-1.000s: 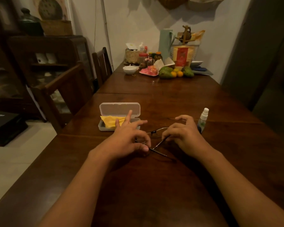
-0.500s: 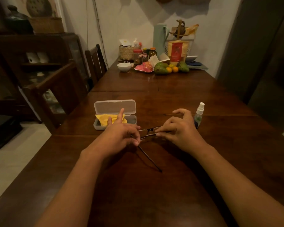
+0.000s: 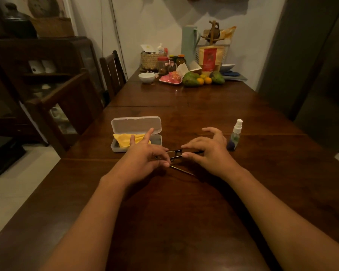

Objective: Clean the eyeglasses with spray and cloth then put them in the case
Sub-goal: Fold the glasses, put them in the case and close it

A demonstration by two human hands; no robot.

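Dark-framed eyeglasses (image 3: pixel 177 154) are held between both hands just above the wooden table (image 3: pixel 184 212). My left hand (image 3: pixel 145 157) pinches the left end of the frame, with the index finger sticking out. My right hand (image 3: pixel 207 151) pinches the right end between thumb and fingers. One temple arm sticks out toward me over the table. An open translucent case (image 3: pixel 136 125) lies just beyond my left hand, with a yellow cloth (image 3: pixel 123 139) inside it. A small spray bottle (image 3: pixel 234 135) with a white nozzle stands upright just right of my right hand.
At the far end of the table stand a white bowl (image 3: pixel 146 77), a pink plate (image 3: pixel 170 79), fruit (image 3: pixel 202 79), jars, a basket and a tall green jug (image 3: pixel 189 45). Two wooden chairs (image 3: pixel 70 106) line the left side. A dark cabinet stands behind them.
Both hands have lifted the glasses' front up from the table and drawn closer along the frame. The temple arm has swung and now shows less toward me.
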